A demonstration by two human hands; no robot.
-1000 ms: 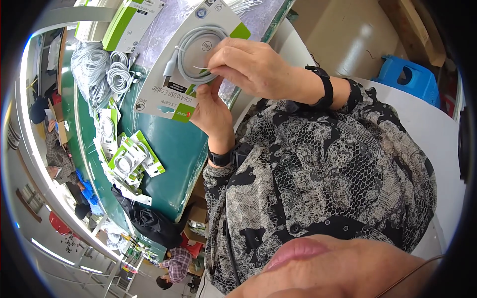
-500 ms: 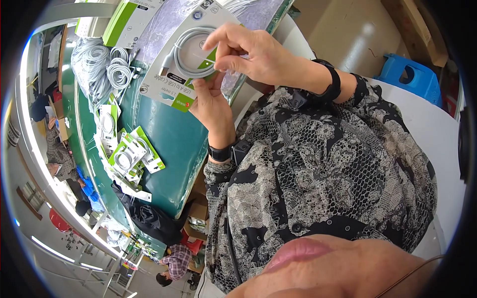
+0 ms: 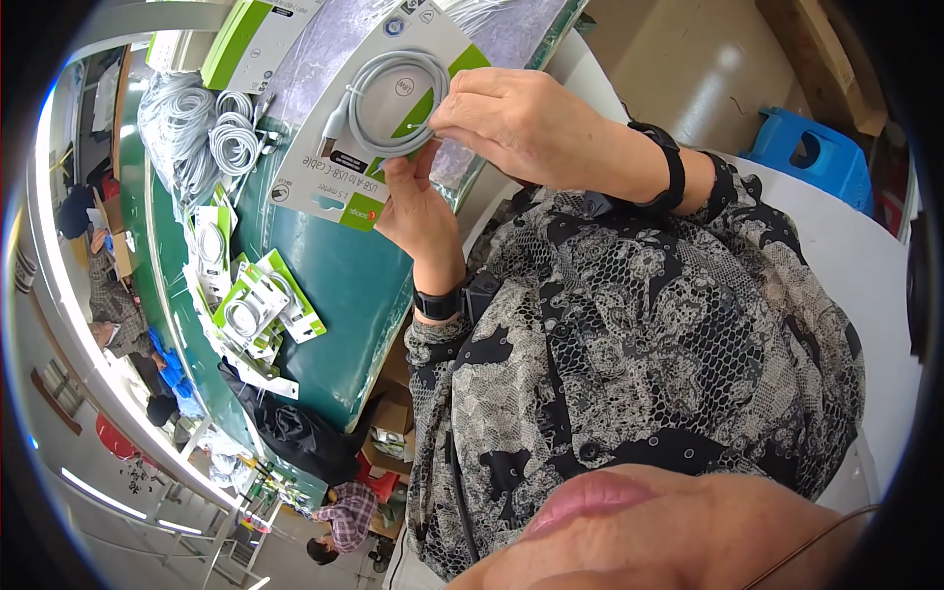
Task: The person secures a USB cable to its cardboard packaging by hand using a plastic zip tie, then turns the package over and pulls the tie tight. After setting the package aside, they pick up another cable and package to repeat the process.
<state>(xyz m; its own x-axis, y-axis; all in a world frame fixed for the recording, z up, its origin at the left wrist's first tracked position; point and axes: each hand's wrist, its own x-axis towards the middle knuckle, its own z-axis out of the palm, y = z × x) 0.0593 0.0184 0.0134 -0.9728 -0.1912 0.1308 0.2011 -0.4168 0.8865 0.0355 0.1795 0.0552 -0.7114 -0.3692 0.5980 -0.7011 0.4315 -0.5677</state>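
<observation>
A flat cardboard package card [image 3: 313, 177], white and green, is tilted over the table with a coiled grey USB cable [image 3: 359, 103] lying on its face. My left hand [image 3: 421, 211] grips the card's near edge, thumb on the front and fingers behind. At the coil's right side, my right hand [image 3: 516, 123] is closed in a pinch, its fingertips against the cable. A small white end of a thin tie [image 3: 412, 126] shows beside them, but what lies between the fingertips is hidden.
Bundled grey cables [image 3: 182, 133] lie on the green table [image 3: 324, 265] at the left. Several carded cables [image 3: 256, 305] are piled nearer, beside a black cloth [image 3: 295, 433]. Blank-faced cards [image 3: 251, 49] stand far left. A blue plastic stool [image 3: 811, 157] is at right.
My right hand has come down and its fingers have closed in a pinch at the coil's edge, uncovering more of the cable. The card has shifted slightly; my left hand keeps its grip.
</observation>
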